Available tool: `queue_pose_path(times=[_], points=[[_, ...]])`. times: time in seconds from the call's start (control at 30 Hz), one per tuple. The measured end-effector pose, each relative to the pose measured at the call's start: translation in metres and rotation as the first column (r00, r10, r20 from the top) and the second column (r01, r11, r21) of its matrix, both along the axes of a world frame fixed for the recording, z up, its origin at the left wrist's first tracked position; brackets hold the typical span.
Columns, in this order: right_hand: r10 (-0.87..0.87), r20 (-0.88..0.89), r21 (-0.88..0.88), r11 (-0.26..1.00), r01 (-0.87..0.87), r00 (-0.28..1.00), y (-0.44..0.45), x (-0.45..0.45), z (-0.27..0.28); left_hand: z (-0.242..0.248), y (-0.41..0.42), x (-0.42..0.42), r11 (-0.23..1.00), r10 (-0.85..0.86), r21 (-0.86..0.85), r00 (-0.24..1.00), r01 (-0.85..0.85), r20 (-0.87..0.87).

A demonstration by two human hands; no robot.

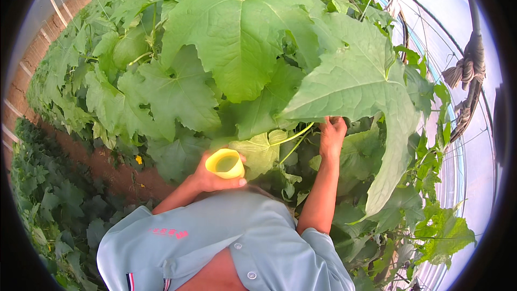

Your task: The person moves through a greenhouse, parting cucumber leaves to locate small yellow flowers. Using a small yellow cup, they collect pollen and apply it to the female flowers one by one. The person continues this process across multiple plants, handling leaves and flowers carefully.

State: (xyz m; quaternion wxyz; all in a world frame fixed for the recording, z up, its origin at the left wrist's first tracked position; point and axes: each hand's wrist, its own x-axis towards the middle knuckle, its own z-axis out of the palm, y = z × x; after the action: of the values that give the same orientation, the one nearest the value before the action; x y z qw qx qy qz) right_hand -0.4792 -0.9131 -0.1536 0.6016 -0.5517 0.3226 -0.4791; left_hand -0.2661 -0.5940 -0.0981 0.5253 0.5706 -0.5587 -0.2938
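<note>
My left hand (210, 178) is wrapped around a small yellow cup (236, 169) in front of my chest. The cup's mouth faces up, and its inside looks greenish; I cannot tell how full it is. Raised among the vines to the right, my right hand (333, 133) has its fingertips partly hidden by the edge of a big lobed leaf (359, 85). Whether those fingers pinch anything is not visible. Just left of that hand run pale green leaf stalks (297, 134), one leading to a smaller, yellowish leaf (256, 149) beside the cup.
Dense gourd-like foliage (242, 28) rises in front of me. Bare soil (121, 173) and lower plants (52, 202) lie at left, with a yellow flower (139, 159) nearby. Plastic greenhouse film (452, 129) and a pole tied with cloth (470, 64) stand at right. Strings hang above.
</note>
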Motion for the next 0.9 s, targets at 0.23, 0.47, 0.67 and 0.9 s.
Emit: queue_pose_path(times=[0.23,0.47,0.67,0.9], points=[[-0.1,0.152,0.124,0.989,0.081,0.983,0.025,0.021,-0.031,0.004,0.018,-0.001,0.997,0.02,-0.074,0.992,-0.01,0.124],[0.105,0.048,-0.101,0.99,-0.099,0.993,0.057,-0.002,-0.025,0.002,0.04,-0.006,0.991,0.004,-0.135,0.995,0.01,0.101],[0.204,-0.116,-0.162,0.962,-0.221,0.972,0.059,0.033,-0.027,-0.01,0.059,-0.003,0.963,0.053,-0.27,0.993,-0.023,0.104],[0.205,-0.148,-0.188,0.955,-0.231,0.967,0.095,0.034,-0.002,-0.03,0.054,-0.019,0.906,0.009,-0.421,0.993,0.043,0.121]])
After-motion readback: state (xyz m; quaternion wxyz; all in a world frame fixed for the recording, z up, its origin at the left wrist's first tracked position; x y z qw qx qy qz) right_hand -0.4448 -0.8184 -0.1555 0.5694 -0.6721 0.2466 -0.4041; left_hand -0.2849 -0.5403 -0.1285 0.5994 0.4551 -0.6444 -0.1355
